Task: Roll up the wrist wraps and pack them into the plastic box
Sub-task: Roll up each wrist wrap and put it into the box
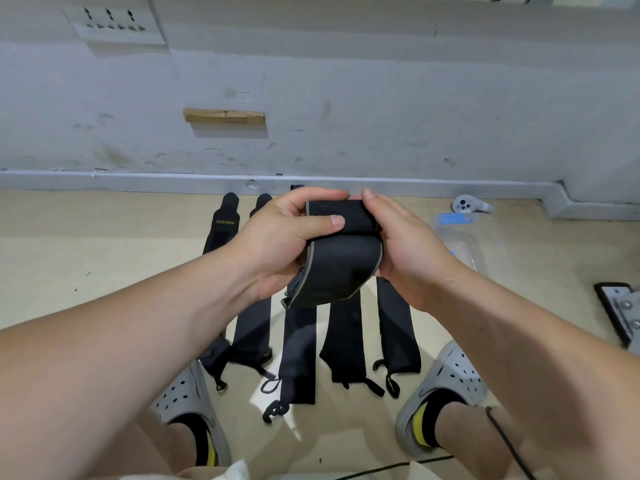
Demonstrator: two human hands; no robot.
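Observation:
I hold a black wrist wrap [341, 268] with a grey edge in the air, partly rolled, its loose end curling down. My left hand [284, 240] grips its left side, thumb across the top of the roll. My right hand [405, 251] grips the right side, fingers curled behind it. Several more black wrist wraps [299, 355] lie flat in a row on the floor beneath, thumb loops toward me; the leftmost [221, 226] carries yellow lettering. The clear plastic box [467, 237] with blue clips lies on the floor to the right, beyond my right hand.
A white controller [465, 204] lies by the skirting board behind the box. A metal bracket [620, 310] sits at the right edge. My feet in grey clogs [446, 379] flank the wraps. A black cable [505, 441] runs past my right leg. The wall stands close ahead.

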